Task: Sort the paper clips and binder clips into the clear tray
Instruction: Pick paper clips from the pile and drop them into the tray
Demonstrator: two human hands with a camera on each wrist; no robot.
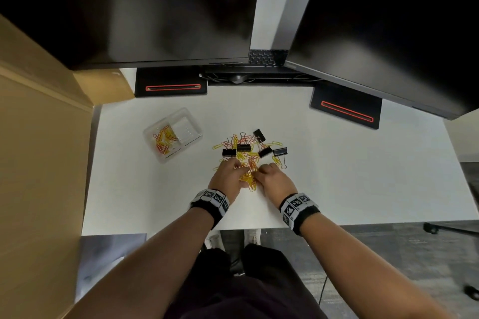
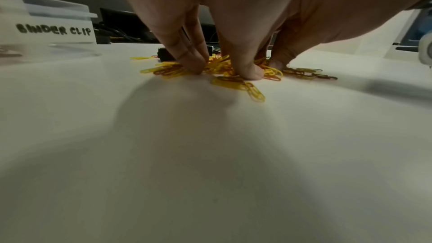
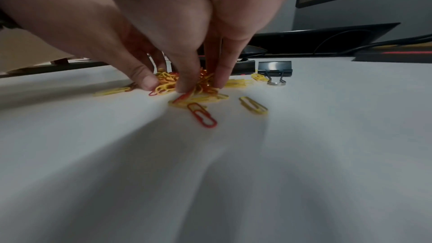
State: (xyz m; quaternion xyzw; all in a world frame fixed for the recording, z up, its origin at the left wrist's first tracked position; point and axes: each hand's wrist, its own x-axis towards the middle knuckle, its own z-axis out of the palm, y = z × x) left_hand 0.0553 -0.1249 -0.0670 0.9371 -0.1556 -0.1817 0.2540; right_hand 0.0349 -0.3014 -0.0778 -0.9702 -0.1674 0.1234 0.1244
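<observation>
A loose pile of yellow and red paper clips [image 1: 247,163] lies mid-table with several black binder clips [image 1: 243,147] along its far side. My left hand [image 1: 233,167] and right hand [image 1: 261,171] are both down on the near part of the pile, close together. In the left wrist view, the left hand [image 2: 222,70] pinches a clump of paper clips [image 2: 219,64] against the table between thumb and fingers. My right hand [image 3: 202,84] pinches clips [image 3: 205,82] the same way. The clear tray [image 1: 191,122] sits to the left, with paper clips [image 1: 163,140] in its left compartment.
The tray's near wall reads "BINDER CLIP" [image 2: 53,30]. A single red clip [image 3: 202,117], a yellow clip [image 3: 253,105] and a binder clip [image 3: 275,68] lie near the right hand. Two monitors on black stands [image 1: 171,85] line the back; a cardboard box [image 1: 39,137] stands at the left.
</observation>
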